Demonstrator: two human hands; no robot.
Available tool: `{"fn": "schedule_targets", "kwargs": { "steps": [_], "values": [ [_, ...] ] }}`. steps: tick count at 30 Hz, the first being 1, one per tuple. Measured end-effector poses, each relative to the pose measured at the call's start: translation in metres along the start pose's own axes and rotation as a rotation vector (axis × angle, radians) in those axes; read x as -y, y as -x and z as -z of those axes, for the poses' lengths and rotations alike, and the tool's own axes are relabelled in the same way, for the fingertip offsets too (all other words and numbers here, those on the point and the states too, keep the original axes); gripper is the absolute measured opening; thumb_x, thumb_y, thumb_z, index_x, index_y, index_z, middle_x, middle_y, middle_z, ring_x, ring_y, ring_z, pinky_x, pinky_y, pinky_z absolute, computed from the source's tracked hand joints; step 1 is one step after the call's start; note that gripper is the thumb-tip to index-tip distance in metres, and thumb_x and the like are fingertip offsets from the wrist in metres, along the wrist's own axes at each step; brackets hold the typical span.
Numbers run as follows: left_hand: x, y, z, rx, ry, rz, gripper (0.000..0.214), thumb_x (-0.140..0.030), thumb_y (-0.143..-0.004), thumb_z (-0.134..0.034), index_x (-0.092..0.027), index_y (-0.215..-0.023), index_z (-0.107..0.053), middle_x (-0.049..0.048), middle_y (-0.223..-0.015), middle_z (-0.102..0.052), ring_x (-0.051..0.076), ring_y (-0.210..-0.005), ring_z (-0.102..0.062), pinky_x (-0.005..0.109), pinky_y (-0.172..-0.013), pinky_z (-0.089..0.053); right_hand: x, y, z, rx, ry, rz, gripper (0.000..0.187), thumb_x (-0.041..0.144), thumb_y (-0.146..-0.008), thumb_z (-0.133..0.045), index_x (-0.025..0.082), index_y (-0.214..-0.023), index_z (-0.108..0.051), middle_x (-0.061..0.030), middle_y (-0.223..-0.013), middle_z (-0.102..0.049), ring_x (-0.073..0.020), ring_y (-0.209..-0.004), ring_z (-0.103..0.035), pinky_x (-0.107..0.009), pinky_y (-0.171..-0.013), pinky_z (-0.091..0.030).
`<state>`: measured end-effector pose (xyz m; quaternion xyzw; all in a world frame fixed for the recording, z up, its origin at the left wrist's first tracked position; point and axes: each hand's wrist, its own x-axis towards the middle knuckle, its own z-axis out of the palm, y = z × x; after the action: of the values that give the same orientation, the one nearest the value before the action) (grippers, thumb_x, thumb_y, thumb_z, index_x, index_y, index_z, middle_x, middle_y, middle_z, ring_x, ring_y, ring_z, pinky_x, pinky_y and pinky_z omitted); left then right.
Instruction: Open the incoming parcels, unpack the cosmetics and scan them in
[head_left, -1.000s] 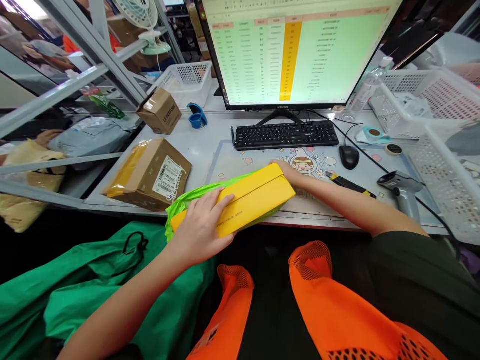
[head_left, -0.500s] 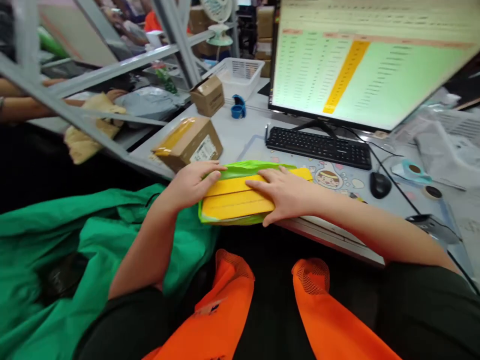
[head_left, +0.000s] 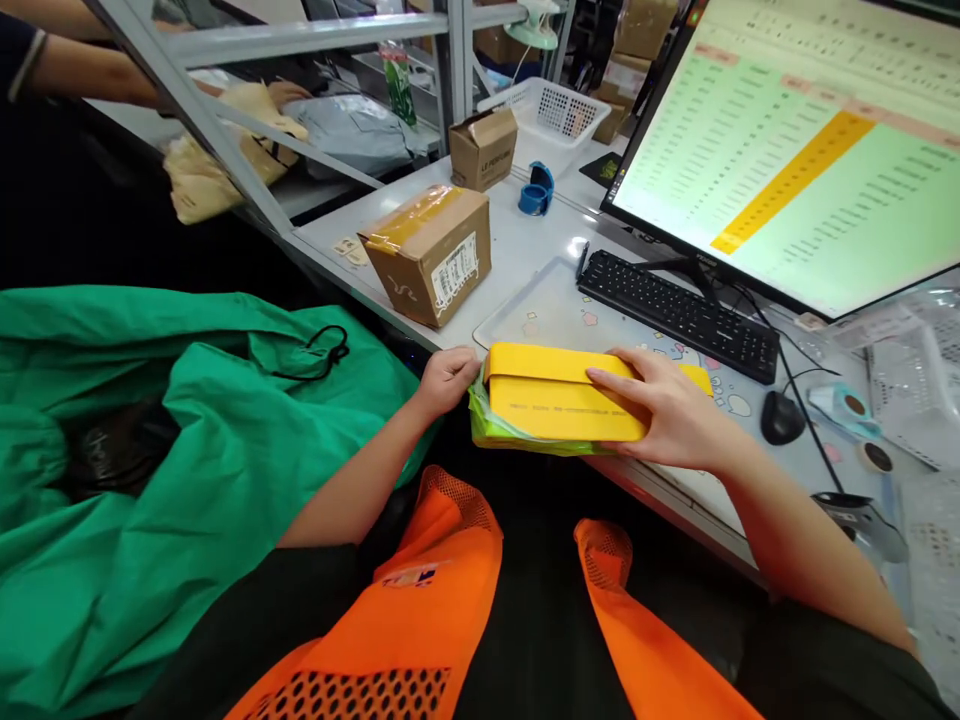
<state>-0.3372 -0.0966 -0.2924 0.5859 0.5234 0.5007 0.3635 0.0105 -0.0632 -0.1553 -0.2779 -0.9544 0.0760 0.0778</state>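
Note:
A yellow box (head_left: 555, 400) with a raised strip along its top lies at the table's front edge. A bright green plastic bag (head_left: 517, 436) shows under the box and along its near side. My left hand (head_left: 450, 380) is closed at the box's left end, its fingers pinching the edge of the green bag. My right hand (head_left: 667, 408) grips the right part of the yellow box, with fingers across the top and the thumb at the near side. Lower left, a large green cloth sack (head_left: 247, 440) gapes around a dark item (head_left: 124, 445).
A taped carton (head_left: 431, 255) stands on the desk, a smaller carton (head_left: 484, 150) and white basket (head_left: 555, 110) behind it. A blue round container (head_left: 536, 190), keyboard (head_left: 679, 310), mouse (head_left: 782, 417) and monitor (head_left: 795, 150) are beyond. Another person's arms (head_left: 105, 75) reach past the metal frame (head_left: 307, 42).
My left hand has moved off the top of the box and closed on the bag's edge. The green bag now covers less of the box's far side. The view has turned left.

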Motion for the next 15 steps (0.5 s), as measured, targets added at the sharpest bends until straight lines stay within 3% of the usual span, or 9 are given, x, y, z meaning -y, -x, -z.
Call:
{"fn": "schedule_targets", "kwargs": {
  "steps": [3, 5, 7, 9, 11, 15],
  "values": [
    [-0.01, 0.001, -0.007, -0.041, -0.023, -0.062, 0.077, -0.101, -0.078, -0.052, -0.026, -0.06, -0.047, 0.0088, -0.074, -0.061, 0.027, -0.086, -0.061, 0.046, -0.089, -0.053, -0.009, 0.005, 0.003, 0.005, 0.024, -0.047, 0.083, 0.066, -0.084, -0.08, 0.035, -0.159, -0.059, -0.0189, -0.154, -0.054, -0.0468, -0.134, -0.058, -0.067, -0.113, -0.05],
    [-0.023, 0.004, -0.011, -0.089, -0.049, -0.154, 0.078, -0.101, -0.082, -0.045, -0.025, -0.077, -0.06, 0.0148, -0.103, -0.07, 0.031, -0.107, -0.063, 0.05, -0.104, -0.05, -0.014, 0.004, 0.005, 0.006, 0.044, -0.088, 0.084, 0.067, -0.086, -0.078, 0.033, -0.16, -0.059, -0.0198, -0.153, -0.054, -0.0474, -0.134, -0.057, -0.068, -0.113, -0.049],
    [-0.039, 0.008, -0.012, -0.067, -0.122, -0.279, 0.081, -0.099, -0.086, -0.039, -0.024, -0.098, -0.066, 0.0174, -0.122, -0.069, 0.033, -0.121, -0.061, 0.051, -0.113, -0.047, -0.017, 0.001, 0.004, 0.021, 0.064, -0.11, 0.085, 0.068, -0.087, -0.076, 0.032, -0.161, -0.058, -0.0207, -0.153, -0.054, -0.0475, -0.135, -0.057, -0.069, -0.114, -0.049],
    [-0.05, 0.011, -0.014, 0.025, -0.217, -0.368, 0.074, -0.093, -0.092, -0.038, -0.024, -0.102, -0.066, 0.0157, -0.112, -0.07, 0.032, -0.114, -0.063, 0.052, -0.11, -0.049, -0.019, -0.002, 0.003, 0.036, 0.076, -0.113, 0.086, 0.069, -0.086, -0.076, 0.03, -0.16, -0.058, -0.0213, -0.152, -0.054, -0.0471, -0.135, -0.057, -0.068, -0.114, -0.049],
    [-0.052, 0.013, -0.018, 0.065, -0.245, -0.368, 0.065, -0.088, -0.094, -0.042, -0.026, -0.094, -0.061, 0.0125, -0.097, -0.068, 0.029, -0.1, -0.062, 0.05, -0.099, -0.052, -0.021, -0.004, 0.001, 0.035, 0.077, -0.116, 0.086, 0.07, -0.086, -0.077, 0.029, -0.159, -0.06, -0.0212, -0.151, -0.055, -0.047, -0.135, -0.057, -0.068, -0.114, -0.049],
    [-0.027, 0.022, -0.03, -0.011, -0.169, -0.334, 0.059, -0.087, -0.091, -0.05, -0.028, -0.083, -0.05, 0.0061, -0.078, -0.06, 0.025, -0.079, -0.058, 0.046, -0.083, -0.052, -0.03, -0.003, 0.004, 0.047, 0.033, -0.102, 0.086, 0.07, -0.084, -0.08, 0.03, -0.158, -0.061, -0.0202, -0.151, -0.055, -0.0463, -0.134, -0.058, -0.067, -0.115, -0.049]
  ]
}}
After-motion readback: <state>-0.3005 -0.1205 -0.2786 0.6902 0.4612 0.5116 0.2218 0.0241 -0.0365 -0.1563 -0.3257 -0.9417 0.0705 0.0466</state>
